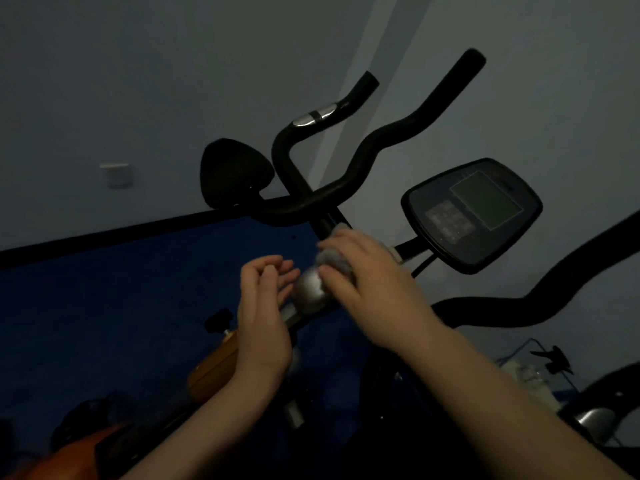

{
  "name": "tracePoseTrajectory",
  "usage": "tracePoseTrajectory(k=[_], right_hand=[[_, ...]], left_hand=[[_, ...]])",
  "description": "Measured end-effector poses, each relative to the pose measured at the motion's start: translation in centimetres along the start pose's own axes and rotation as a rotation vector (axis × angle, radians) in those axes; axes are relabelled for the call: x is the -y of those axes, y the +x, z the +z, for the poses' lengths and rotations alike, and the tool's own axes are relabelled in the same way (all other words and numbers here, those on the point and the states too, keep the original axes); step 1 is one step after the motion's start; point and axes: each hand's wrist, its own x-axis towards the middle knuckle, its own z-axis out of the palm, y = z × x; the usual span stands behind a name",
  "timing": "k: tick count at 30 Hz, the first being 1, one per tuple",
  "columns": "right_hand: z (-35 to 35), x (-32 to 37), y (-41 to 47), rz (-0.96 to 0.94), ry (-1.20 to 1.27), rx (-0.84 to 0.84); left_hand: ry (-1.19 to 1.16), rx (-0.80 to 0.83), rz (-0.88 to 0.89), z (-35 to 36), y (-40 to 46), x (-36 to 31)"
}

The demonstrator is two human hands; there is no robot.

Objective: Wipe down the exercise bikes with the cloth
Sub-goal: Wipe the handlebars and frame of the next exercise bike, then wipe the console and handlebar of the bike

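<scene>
We hold the right hand (360, 268) with its grip clamped on one grey cloth (334, 261), pressing the cloth onto the stem below the handlebar (346, 181) of the near exercise bike (304, 306). The cloth touches one silver knob (308, 294) on that stem. The left hand (265, 306) stands just beside the knob, its grip apart, fingers loosely bent, holding nothing. Outward we count one console (472, 213) with one screen and one keypad, to the right of the stem. One black saddle (233, 174) shows behind the handlebar. A second handlebar (519, 306) enters from the right. The floor (121, 289) is blue; the wall (138, 81) carries one white socket (116, 174).
</scene>
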Motion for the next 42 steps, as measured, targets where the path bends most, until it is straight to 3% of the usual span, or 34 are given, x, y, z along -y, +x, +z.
tracePoseTrajectory(k=[3,5,10,13,15,20,24,28,34,36,39,42], right_hand=[[3.4,2.0,-1.0,-0.168,-0.350,0.062],[3.2,2.3,-2.1,-0.163,-0.385,0.063],[-0.7,-0.2,-1.5,0.419,0.073,-0.023],[-1.0,-2.0,2.0,0.672,0.062,-0.021],[-0.8,-1.8,2.9,0.669,-0.019,-0.006],[-0.4,-0.6,-0.5,0.444,0.067,-0.036],[-1.7,-1.5,2.7,0.603,0.007,0.093],[-1.5,-1.8,0.8,0.496,0.035,0.061],[-3.6,-5.9,3.0,0.572,-0.099,0.190],[-6.6,-7.2,3.0,0.590,-0.010,0.103],[-10.7,-10.2,2.1,0.688,-0.057,-0.228],[-10.8,-14.3,3.7,0.697,-0.212,-0.285]], left_hand=[[0.074,-0.004,0.028,-0.1,-0.5,0.1],[0.070,0.014,0.020,-0.1,-0.3,0.0],[0.114,0.089,0.027,0.5,0.2,-0.4],[0.236,0.157,0.095,1.5,0.3,-0.8],[0.281,0.212,0.143,2.2,0.6,-1.2],[0.419,0.371,0.251,3.9,2.3,-2.0],[0.512,0.452,0.321,5.6,3.6,-2.4],[0.632,0.569,0.318,7.0,4.8,-2.8],[0.965,0.673,0.315,10.0,6.2,-3.1],[1.119,0.723,0.313,10.7,6.6,-3.2],[1.404,0.843,0.387,11.2,6.8,-2.9],[1.439,0.853,0.389,11.1,7.1,-2.3]])
